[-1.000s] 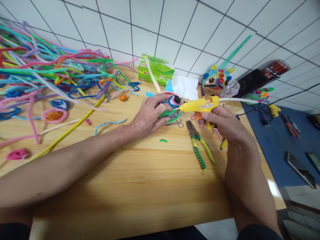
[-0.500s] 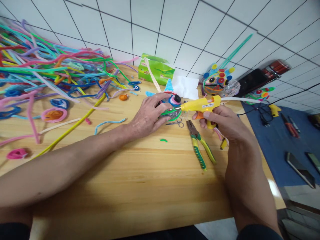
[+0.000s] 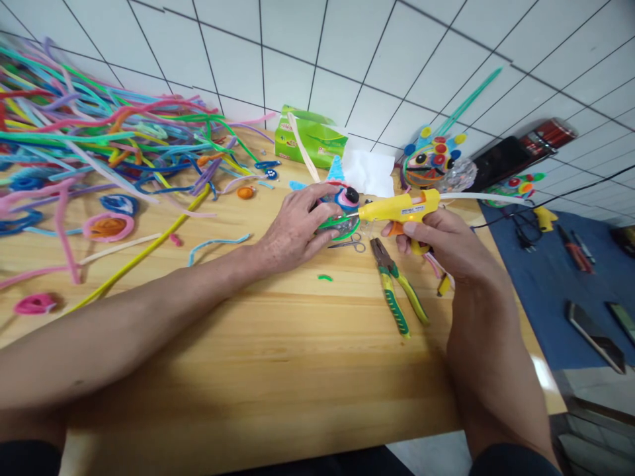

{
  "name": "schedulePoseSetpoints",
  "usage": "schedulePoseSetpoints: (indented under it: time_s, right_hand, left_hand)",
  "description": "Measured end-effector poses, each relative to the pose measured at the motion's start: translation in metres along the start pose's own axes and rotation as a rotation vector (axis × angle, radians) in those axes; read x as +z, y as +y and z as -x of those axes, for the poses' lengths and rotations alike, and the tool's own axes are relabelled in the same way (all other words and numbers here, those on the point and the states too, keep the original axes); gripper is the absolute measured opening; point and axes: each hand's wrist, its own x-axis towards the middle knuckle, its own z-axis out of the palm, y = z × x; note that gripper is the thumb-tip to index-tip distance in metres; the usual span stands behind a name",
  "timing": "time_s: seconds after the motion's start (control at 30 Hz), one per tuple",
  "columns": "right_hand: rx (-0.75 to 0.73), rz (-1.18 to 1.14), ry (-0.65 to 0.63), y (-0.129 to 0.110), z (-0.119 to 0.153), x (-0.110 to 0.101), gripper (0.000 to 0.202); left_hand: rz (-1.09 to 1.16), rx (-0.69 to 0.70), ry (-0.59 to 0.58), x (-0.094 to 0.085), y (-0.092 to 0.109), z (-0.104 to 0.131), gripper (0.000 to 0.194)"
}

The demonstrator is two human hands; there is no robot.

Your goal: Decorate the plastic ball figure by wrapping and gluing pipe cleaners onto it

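My left hand grips a small pipe-cleaner figure with a pink and black round part, a light-blue pointed piece and a green edge. Its lower body looks clear; my fingers cover the rest. My right hand is wrapped round a yellow glue gun, fingers at its orange trigger. A white glue stick sticks out of its back. The metal nozzle touches or almost touches the figure's green edge. Just below lie small scissors and green-and-yellow pliers.
A heap of coloured pipe cleaners covers the left of the wooden table. At the back stand a green tissue pack and a decorated figure. Phones and red-handled pliers lie on a blue cloth at right.
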Motion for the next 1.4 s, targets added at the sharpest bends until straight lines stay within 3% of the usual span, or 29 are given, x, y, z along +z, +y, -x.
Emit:
schedulePoseSetpoints:
  time_s: [0.3,0.5,1.17,1.3,1.4]
  right_hand:
    - [0.002,-0.031,0.036,-0.002,0.005,0.001,0.024]
    - [0.001,-0.033,0.037,-0.003,0.005,0.002,0.028]
    - [-0.012,-0.061,0.013,-0.001,0.0,0.005,0.029]
    - [-0.038,-0.047,0.047,0.003,0.001,-0.003,0.036]
    - [-0.083,-0.04,0.176,0.004,0.006,-0.022,0.033]
  left_hand:
    - [-0.021,0.043,0.06,0.003,0.0,0.0,0.023]
    - [-0.007,-0.018,-0.016,0.001,-0.001,0.0,0.025]
    - [0.03,-0.001,0.015,0.002,-0.003,0.001,0.027]
    - [0.016,0.003,0.013,0.001,-0.003,0.001,0.028]
    - [0.007,-0.009,0.0,0.001,-0.002,0.001,0.028]
